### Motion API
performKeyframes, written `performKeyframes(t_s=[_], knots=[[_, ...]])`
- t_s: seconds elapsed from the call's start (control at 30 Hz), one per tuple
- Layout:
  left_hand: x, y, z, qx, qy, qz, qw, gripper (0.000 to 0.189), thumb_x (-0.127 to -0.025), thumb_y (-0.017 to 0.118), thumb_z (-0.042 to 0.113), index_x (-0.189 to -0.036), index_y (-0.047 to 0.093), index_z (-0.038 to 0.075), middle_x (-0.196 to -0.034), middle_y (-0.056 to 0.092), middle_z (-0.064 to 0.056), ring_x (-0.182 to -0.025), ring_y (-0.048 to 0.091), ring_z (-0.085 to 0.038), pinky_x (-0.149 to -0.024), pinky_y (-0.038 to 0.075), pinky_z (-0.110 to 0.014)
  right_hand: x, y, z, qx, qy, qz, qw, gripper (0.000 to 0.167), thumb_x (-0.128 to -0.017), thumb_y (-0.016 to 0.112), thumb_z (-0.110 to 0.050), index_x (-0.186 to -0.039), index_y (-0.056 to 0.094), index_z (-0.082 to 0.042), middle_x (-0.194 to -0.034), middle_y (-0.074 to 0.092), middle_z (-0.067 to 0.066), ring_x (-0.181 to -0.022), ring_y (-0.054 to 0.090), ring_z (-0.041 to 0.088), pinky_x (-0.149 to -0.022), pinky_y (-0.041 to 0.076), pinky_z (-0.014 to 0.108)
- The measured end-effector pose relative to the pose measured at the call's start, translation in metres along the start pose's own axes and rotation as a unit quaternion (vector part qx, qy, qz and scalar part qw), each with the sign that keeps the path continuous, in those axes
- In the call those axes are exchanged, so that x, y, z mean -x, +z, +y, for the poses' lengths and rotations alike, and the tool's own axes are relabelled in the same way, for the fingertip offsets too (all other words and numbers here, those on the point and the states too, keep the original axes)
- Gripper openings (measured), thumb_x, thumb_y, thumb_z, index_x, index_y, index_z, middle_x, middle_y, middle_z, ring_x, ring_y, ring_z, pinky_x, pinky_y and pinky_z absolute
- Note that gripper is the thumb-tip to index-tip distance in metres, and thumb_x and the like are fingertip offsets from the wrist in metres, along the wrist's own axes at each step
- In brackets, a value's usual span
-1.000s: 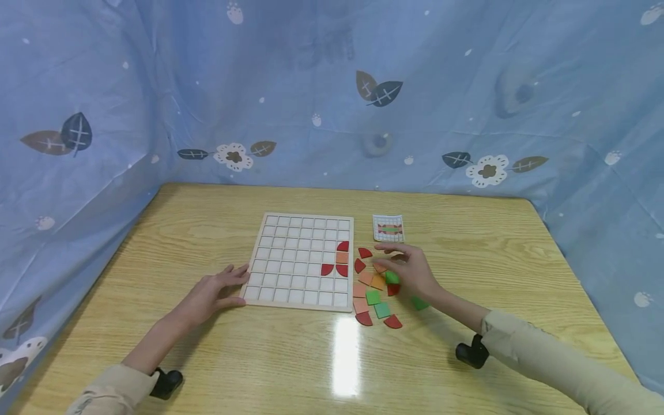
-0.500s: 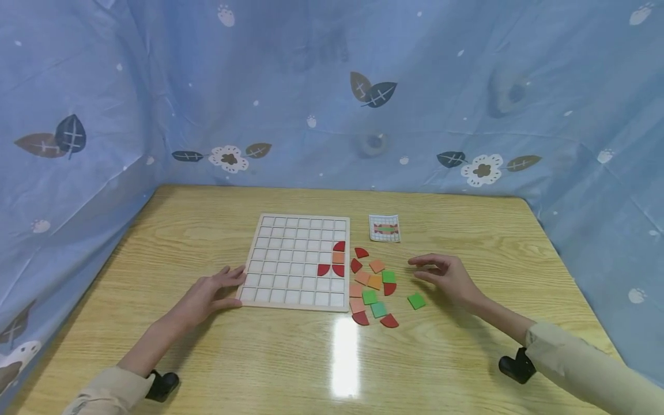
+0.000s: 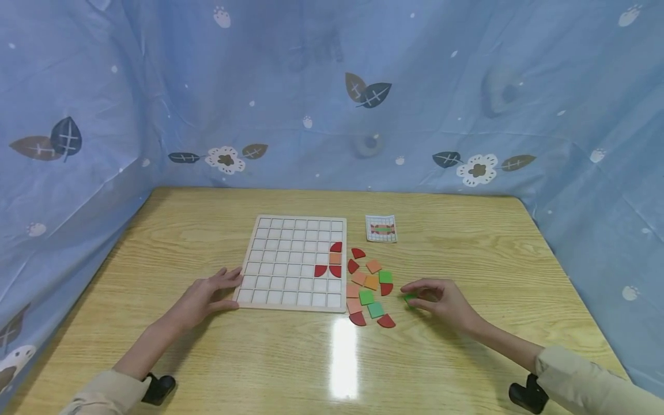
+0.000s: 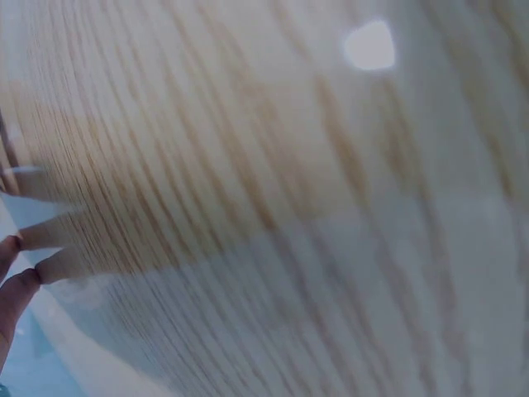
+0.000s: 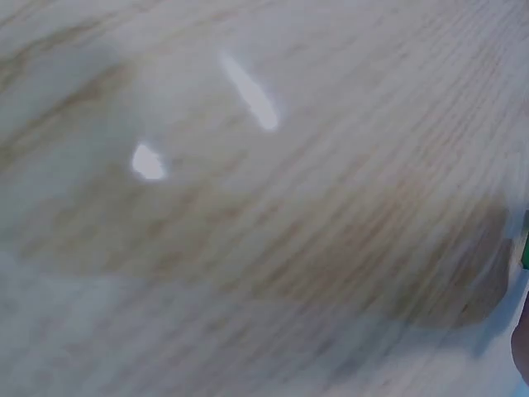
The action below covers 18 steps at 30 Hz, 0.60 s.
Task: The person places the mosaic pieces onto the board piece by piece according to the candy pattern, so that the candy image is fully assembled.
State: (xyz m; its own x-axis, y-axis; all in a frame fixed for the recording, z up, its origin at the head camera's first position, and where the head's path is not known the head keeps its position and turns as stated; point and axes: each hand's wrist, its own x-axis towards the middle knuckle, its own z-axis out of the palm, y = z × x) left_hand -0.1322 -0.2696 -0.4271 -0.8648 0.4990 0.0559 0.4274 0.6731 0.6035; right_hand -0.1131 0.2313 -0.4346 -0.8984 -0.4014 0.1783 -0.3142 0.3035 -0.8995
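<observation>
From my end I see the right hand (image 3: 443, 302) with finger and thumb pinching a green tile (image 3: 408, 298), just right of the loose pieces; whether the tile is off the wood I can't tell. The left hand (image 3: 202, 297) lies with its fingers relaxed against the left edge of the grid board (image 3: 280, 269), holding nothing. As I judge it, the work is at an early stage: four pieces sit near the board's right side, three red quarter-circles (image 3: 335, 271) and one orange square (image 3: 335, 258), and the other cells are bare, with no green laid yet. Left over beside the board are five red pieces (image 3: 386, 321), five orange-toned squares (image 3: 371, 282) and three more greens (image 3: 366, 297). The nearest orange ones lie right along the board's edge, so I'd judge that side tight for sliding. Beyond, a printed card (image 3: 381, 229) lies near the board's far right corner. I have open table (image 3: 482, 248) out to the right edge and along the near side; the blue curtain (image 3: 290, 92) bounds the back.
</observation>
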Motion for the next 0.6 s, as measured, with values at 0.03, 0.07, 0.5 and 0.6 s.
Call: performKeyframes(t_s=[0.03, 0.07, 0.5, 0.6], knots=[[0.000, 0.000, 0.000, 0.001, -0.001, -0.001, 1.0000, 0.060, -0.081, 0.075, 0.017, -0.131, 0.053, -0.008, -0.142, 0.042, -0.025, -0.131, 0.029, -0.054, -0.100, 0.031, -0.066, -0.003, 0.001, -0.001, 0.002, 0.003, 0.000, 1.0000, 0.024, -0.083, 0.071, 0.003, -0.106, 0.069, 0.005, -0.103, 0.069, 0.021, -0.093, 0.068, 0.020, -0.077, 0.054, 0.021], [0.001, 0.000, 0.000, 0.003, -0.002, -0.001, 1.0000, 0.060, -0.081, 0.075, 0.016, -0.131, 0.053, -0.008, -0.142, 0.042, -0.025, -0.131, 0.029, -0.054, -0.100, 0.031, -0.065, -0.006, 0.002, -0.001, 0.003, 0.010, 0.000, 0.9999, 0.024, -0.083, 0.071, 0.002, -0.106, 0.069, 0.005, -0.104, 0.069, 0.021, -0.093, 0.068, 0.021, -0.077, 0.054, 0.021], [0.002, -0.001, 0.004, 0.001, 0.011, 0.013, 0.9999, 0.058, -0.081, 0.074, 0.019, -0.129, 0.056, -0.009, -0.139, 0.046, -0.026, -0.129, 0.032, -0.055, -0.099, 0.031, -0.066, -0.087, 0.005, 0.005, -0.032, 0.022, -0.081, 0.9960, 0.025, -0.087, 0.066, 0.005, -0.111, 0.066, 0.010, -0.109, 0.066, 0.025, -0.098, 0.066, 0.034, -0.082, 0.055, 0.027], [0.001, -0.001, 0.004, -0.003, 0.011, 0.013, 0.9998, 0.058, -0.080, 0.075, 0.017, -0.128, 0.055, -0.009, -0.138, 0.046, -0.026, -0.128, 0.032, -0.055, -0.099, 0.031, -0.066, -0.105, 0.011, 0.005, -0.040, 0.017, -0.100, 0.9940, 0.024, -0.087, 0.065, 0.006, -0.110, 0.066, 0.011, -0.110, 0.065, 0.026, -0.098, 0.066, 0.035, -0.082, 0.055, 0.028]])
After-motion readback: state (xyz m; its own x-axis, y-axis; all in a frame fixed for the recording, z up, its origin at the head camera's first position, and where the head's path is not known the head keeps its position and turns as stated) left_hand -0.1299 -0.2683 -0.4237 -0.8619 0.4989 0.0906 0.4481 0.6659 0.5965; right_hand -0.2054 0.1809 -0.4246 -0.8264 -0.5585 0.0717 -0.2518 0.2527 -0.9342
